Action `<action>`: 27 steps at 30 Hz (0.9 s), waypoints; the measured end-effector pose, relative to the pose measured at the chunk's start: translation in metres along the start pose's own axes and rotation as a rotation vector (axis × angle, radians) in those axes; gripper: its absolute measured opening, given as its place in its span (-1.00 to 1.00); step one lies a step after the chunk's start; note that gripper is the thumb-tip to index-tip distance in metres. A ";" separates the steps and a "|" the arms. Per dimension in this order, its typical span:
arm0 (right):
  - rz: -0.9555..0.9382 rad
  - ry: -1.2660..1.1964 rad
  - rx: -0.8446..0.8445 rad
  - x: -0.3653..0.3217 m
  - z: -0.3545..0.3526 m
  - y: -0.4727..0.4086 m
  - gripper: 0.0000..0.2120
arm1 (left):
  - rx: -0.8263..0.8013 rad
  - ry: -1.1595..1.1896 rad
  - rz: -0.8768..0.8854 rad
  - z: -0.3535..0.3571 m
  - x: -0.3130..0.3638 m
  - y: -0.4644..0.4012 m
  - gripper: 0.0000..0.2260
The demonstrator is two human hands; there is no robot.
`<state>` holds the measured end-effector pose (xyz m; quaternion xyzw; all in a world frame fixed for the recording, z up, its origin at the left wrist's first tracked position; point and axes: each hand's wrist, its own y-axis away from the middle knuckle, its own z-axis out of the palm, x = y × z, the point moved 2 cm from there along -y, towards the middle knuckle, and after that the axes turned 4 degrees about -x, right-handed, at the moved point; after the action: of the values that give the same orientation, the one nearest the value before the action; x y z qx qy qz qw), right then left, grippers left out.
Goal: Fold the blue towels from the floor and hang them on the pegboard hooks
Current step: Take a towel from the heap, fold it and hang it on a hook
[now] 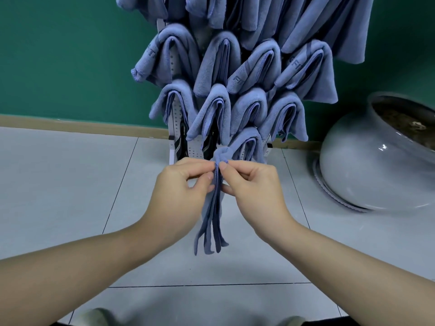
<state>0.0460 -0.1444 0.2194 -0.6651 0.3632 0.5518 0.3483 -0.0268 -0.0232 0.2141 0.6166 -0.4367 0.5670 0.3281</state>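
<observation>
Green painted wall [58,55] fills the back of the room, with one tan skirting strip [70,125] along its foot where it meets the pale grey tiled floor [58,184]. Against the wall stands one white perforated pegboard rack [175,118], almost wholly hidden behind its load of blue-grey folded terry towels [221,60]. I count four draped in the middle row, four in the row beneath, and one more low down [247,142], just behind the hands; the top row runs out of sight and its towels overlap too much to count. Only slivers of the board show between the folds, and the hooks themselves are covered.

To the right, well apart from the rack, one large round glossy grey ceramic pot [367,161] lies tilted on a ribbed saucer [329,191], its mouth showing dark contents.

Two bare forearms reach forward from the bottom edge. Between them hangs one folded blue-grey towel [211,222], gathered into narrow layers, its loose ends dangling above the floor in front of the rack's base. The left hand [186,182] pinches the upper fold from the left with thumb and forefinger; the right hand [251,182] pinches it from the right, thumb on top. Both hands sit close together, nearly touching across the cloth, fingers curled onto it.
</observation>
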 end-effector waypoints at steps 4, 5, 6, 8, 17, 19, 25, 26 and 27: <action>-0.030 -0.039 -0.010 -0.008 -0.004 0.002 -0.79 | 0.026 0.023 0.082 -0.005 0.008 -0.004 -0.71; -0.025 -0.056 -0.017 -0.011 -0.004 0.003 -0.80 | 0.042 0.006 0.096 -0.007 0.010 -0.007 -0.77; -0.021 -0.068 -0.032 -0.013 -0.004 0.004 -0.82 | 0.059 -0.021 0.101 -0.009 0.010 -0.009 -0.82; -0.009 -0.089 -0.063 -0.016 -0.003 0.004 -0.87 | 0.088 -0.096 0.106 -0.012 0.010 -0.012 -0.89; -0.152 0.052 -0.191 -0.032 -0.016 -0.003 -0.77 | -0.470 -0.364 0.097 -0.032 0.022 -0.032 -0.68; -0.210 0.170 -0.190 -0.034 -0.019 -0.004 -0.78 | -0.591 -0.366 -0.009 -0.039 0.019 -0.032 -0.61; -0.235 0.361 -0.051 -0.024 -0.035 -0.011 -0.72 | -0.518 -0.418 -0.012 -0.046 0.018 -0.032 -0.72; -0.218 0.393 -0.038 -0.023 -0.037 -0.012 -0.71 | -0.481 -0.442 -0.001 -0.047 0.018 -0.033 -0.76; -0.204 0.418 -0.025 -0.021 -0.039 -0.013 -0.71 | -0.449 -0.476 0.018 -0.048 0.019 -0.033 -0.81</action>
<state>0.0734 -0.1700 0.2472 -0.8024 0.3516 0.3684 0.3111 -0.0168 0.0298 0.2421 0.6404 -0.6205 0.2994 0.3394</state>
